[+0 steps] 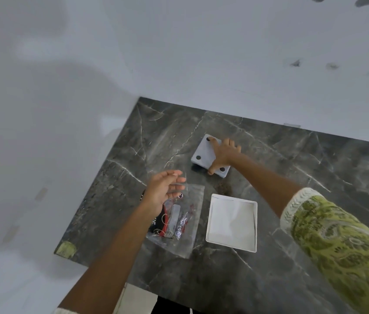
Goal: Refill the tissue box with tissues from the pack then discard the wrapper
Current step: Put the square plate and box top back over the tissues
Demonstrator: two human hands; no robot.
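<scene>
The white tissue box (253, 225) lies open side up on the dark marble table, with white tissues showing inside. Beyond it lies the box's grey bottom cover (202, 152), which has black round feet. My right hand (224, 152) reaches over that cover, thumb on its near edge and fingers across its far side, gripping it. The clear plastic wrapper (192, 223), with red and black print and a crumpled silver patch, lies flat to the left of the box. My left hand (163, 191) hovers over the wrapper's far end with fingers apart. Whether it touches the plastic is unclear.
The marble table (292, 159) stands against a white wall at the back. Its left edge drops to a pale floor, and a green patch (66, 249) marks the near left corner. My right forearm, in a green patterned sleeve (337, 241), crosses the table's right side.
</scene>
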